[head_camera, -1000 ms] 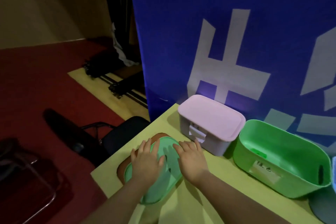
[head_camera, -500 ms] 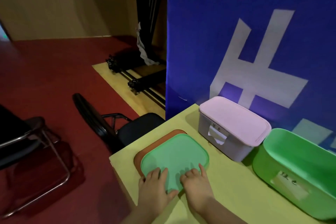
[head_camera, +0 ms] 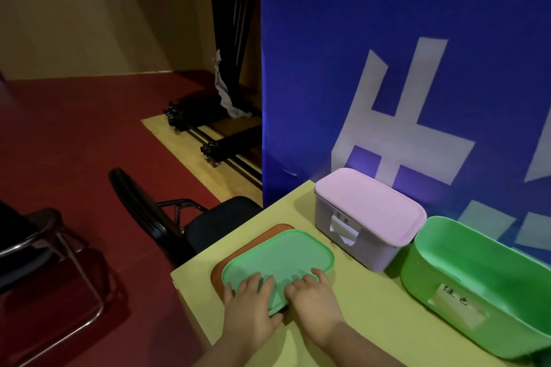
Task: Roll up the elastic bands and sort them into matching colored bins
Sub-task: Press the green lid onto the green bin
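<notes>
Yellow tabletop, blue banner behind. Left hand and right hand, fingers flat on near edge of green lid, gripping nothing; green bin rightward, nearer right hand.

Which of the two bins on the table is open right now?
The green bin on the right: no lid, inside showing. The pink-lidded bin beside it is closed.
</notes>
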`<state>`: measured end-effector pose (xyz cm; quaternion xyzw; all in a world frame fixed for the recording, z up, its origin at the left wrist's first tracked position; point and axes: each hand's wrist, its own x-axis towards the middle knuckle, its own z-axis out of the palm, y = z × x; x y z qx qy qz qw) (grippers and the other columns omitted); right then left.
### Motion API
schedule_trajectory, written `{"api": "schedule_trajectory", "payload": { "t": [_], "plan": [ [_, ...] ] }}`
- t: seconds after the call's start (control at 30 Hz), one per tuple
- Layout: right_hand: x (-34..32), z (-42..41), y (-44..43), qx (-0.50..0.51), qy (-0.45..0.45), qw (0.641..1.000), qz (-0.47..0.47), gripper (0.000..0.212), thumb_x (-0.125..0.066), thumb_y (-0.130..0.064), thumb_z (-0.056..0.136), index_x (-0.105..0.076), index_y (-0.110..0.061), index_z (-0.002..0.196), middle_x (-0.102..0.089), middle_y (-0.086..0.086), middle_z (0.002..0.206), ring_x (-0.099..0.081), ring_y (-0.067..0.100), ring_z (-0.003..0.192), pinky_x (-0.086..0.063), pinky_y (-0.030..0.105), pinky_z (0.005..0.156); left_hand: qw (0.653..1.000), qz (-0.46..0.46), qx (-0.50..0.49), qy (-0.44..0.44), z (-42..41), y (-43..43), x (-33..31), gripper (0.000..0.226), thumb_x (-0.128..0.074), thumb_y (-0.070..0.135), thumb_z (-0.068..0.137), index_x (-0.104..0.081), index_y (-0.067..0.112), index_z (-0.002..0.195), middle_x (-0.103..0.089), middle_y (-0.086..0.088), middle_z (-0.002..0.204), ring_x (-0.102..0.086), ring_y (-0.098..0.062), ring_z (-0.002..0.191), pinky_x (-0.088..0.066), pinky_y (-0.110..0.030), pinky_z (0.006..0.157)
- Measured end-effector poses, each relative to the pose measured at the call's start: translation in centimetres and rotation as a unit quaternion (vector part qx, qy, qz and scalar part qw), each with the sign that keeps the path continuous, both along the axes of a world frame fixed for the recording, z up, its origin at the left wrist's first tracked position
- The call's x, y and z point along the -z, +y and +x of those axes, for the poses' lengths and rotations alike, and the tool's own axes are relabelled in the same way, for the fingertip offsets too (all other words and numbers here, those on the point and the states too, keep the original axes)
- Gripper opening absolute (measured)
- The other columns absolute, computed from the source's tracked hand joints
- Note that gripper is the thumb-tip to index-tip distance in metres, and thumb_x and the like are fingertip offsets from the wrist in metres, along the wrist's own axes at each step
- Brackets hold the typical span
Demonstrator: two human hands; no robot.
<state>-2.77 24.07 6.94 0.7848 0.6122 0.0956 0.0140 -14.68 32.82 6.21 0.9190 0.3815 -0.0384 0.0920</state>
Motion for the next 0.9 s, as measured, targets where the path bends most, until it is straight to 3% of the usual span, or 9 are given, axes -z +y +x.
{"api": "schedule_trajectory", "payload": {
  "t": [0.03,0.1,0.2,0.27,0.4,0.6,0.67,0.8,0.9],
  "plan": [
    [-0.6,0.2,0.1,-0.008,-0.004,0.999,0.033,0.004,-0.060,-0.026,0.052,-0.058,-0.028,0.054,-0.051,-0.010,0.047,-0.054,0.010,0.050,-0.049,0.031,0.079,1.000,0.010,0.004,-0.005,0.2,0.1,-0.6,0.061,-0.046,0.046,0.088,-0.021,0.034,0.142,-0.021,0.005,0.151,-0.019,-0.014,0.139,-0.008,-0.048,0.112],
    [-1.1,0.6,0.4,-0.012,0.021,0.999,0.042,0.015,-0.044,-0.021,0.060,-0.057,-0.029,0.058,-0.052,-0.012,0.052,-0.055,0.010,0.054,-0.035,0.031,0.082,0.999,0.029,0.008,-0.018,0.7,0.5,-1.9,0.050,-0.045,0.032,0.091,-0.029,0.033,0.138,-0.028,0.008,0.148,-0.025,-0.011,0.136,-0.009,-0.044,0.112],
    [-3.4,1.7,0.7,0.017,0.091,0.991,0.096,0.008,-0.062,-0.029,0.064,-0.059,-0.033,0.070,-0.057,-0.018,0.066,-0.056,0.008,0.068,-0.027,0.024,0.080,0.996,0.061,0.022,-0.057,1.6,1.0,-4.3,0.036,-0.042,0.024,0.093,-0.041,0.034,0.128,-0.049,0.012,0.129,-0.043,-0.008,0.122,-0.015,-0.037,0.112],
    [-4.7,2.7,0.6,0.031,0.169,0.977,0.128,0.009,-0.058,-0.031,0.081,-0.061,-0.031,0.089,-0.062,-0.016,0.090,-0.054,0.011,0.090,-0.025,0.024,0.088,0.993,0.076,0.049,-0.082,2.6,1.4,-5.7,0.030,-0.039,0.023,0.093,-0.045,0.032,0.121,-0.057,0.010,0.117,-0.051,-0.011,0.110,-0.027,-0.030,0.103],
    [-6.5,4.9,-0.5,0.086,0.230,0.954,0.170,0.032,-0.046,-0.046,0.089,-0.055,-0.027,0.113,-0.056,-0.010,0.117,-0.044,0.013,0.115,-0.027,0.027,0.099,0.989,0.043,0.085,-0.116,5.7,1.3,-8.8,0.028,-0.039,0.023,0.095,-0.047,0.030,0.121,-0.057,0.005,0.115,-0.055,-0.016,0.103,-0.044,-0.030,0.087],
    [-7.2,10.2,-4.2,0.251,0.234,0.909,0.235,0.097,-0.011,-0.083,0.062,-0.037,-0.028,0.137,-0.038,-0.007,0.143,-0.031,0.016,0.134,-0.023,0.035,0.110,0.954,-0.002,0.181,-0.240,9.4,0.8,-13.8,0.018,-0.055,0.024,0.089,-0.062,0.024,0.105,-0.061,0.005,0.097,-0.055,-0.015,0.091,-0.041,-0.027,0.075],
    [-7.3,11.5,-5.9,0.277,0.239,0.897,0.247,0.098,-0.017,-0.084,0.062,-0.036,-0.026,0.138,-0.038,-0.005,0.143,-0.031,0.017,0.134,-0.024,0.035,0.109,0.942,-0.049,0.199,-0.266,10.5,1.1,-15.0,0.019,-0.063,0.019,0.082,-0.066,0.021,0.101,-0.063,0.006,0.093,-0.056,-0.015,0.088,-0.045,-0.029,0.078],
    [-8.5,12.9,-8.3,0.306,0.297,0.855,0.296,0.063,-0.062,-0.055,0.077,-0.048,-0.021,0.128,-0.055,-0.004,0.128,-0.051,0.017,0.118,-0.037,0.036,0.099,0.918,-0.066,0.242,-0.306,13.0,0.9,-16.8,0.018,-0.070,0.021,0.076,-0.068,0.017,0.093,-0.065,0.003,0.089,-0.058,-0.018,0.086,-0.046,-0.031,0.079],
    [-9.5,13.8,-10.1,0.327,0.316,0.826,0.334,0.045,-0.071,-0.044,0.076,-0.057,-0.021,0.111,-0.063,-0.007,0.110,-0.058,0.016,0.103,-0.042,0.031,0.087,0.904,-0.049,0.262,-0.334,15.0,0.2,-17.9,0.020,-0.073,0.019,0.075,-0.068,0.016,0.094,-0.062,0.005,0.088,-0.057,-0.018,0.085,-0.044,-0.029,0.077]
  ]
}}
